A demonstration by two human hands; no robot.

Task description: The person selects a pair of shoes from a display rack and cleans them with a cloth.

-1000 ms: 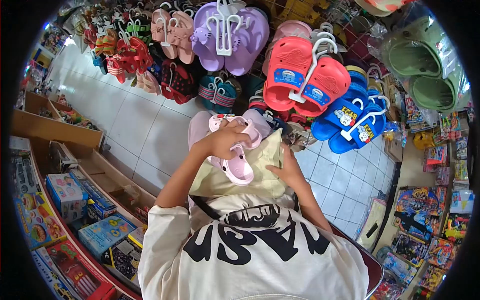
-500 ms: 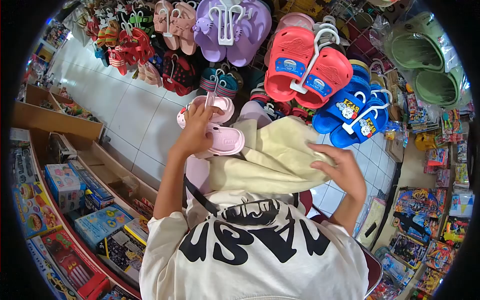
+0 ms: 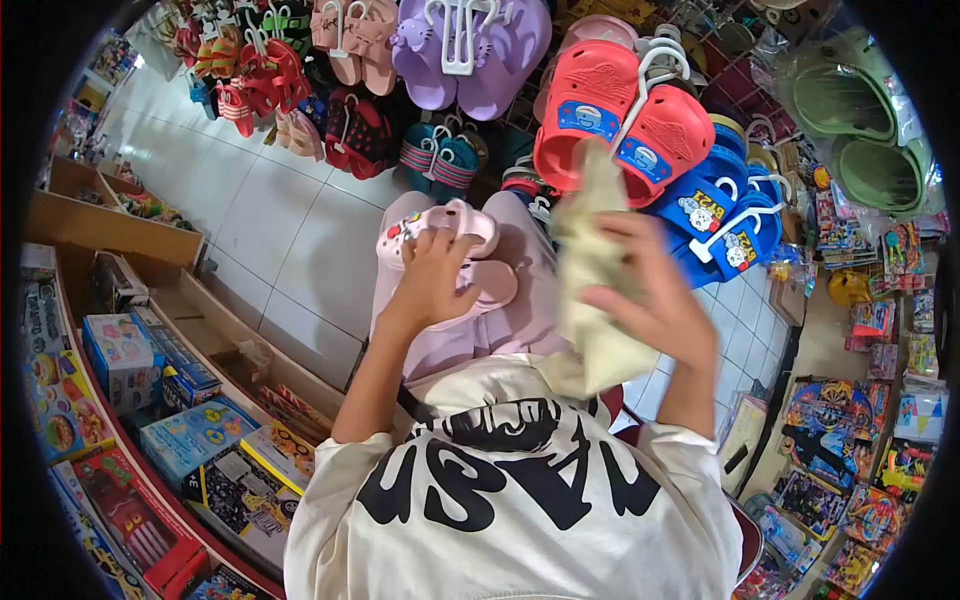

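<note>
A pair of pale pink clogs (image 3: 493, 284) with small red charms lies on my lap, over light lilac trousers (image 3: 525, 235). My left hand (image 3: 432, 278) grips the pair, fingers over the upper clog and thumb at the lower one. To the right, my right hand (image 3: 650, 290) is closed on a pale yellow cloth (image 3: 590, 280). That cloth hangs bunched beside my right thigh, its top end near the red clogs on display. Motion smears the cloth and the right hand.
Red clogs (image 3: 675, 135), blue slides (image 3: 745, 245), purple slippers (image 3: 425, 60) and other footwear hang ahead on white hangers. Green clogs (image 3: 875, 175) hang at the upper right. Boxed toys fill a wooden shelf (image 3: 215, 345) on the left; packaged toys (image 3: 835, 415) line the right.
The yellow cloth was spread across my lap and is now gathered to the right and lifted, uncovering the trousers. My left hand and the pink clogs have shifted slightly right and down.
</note>
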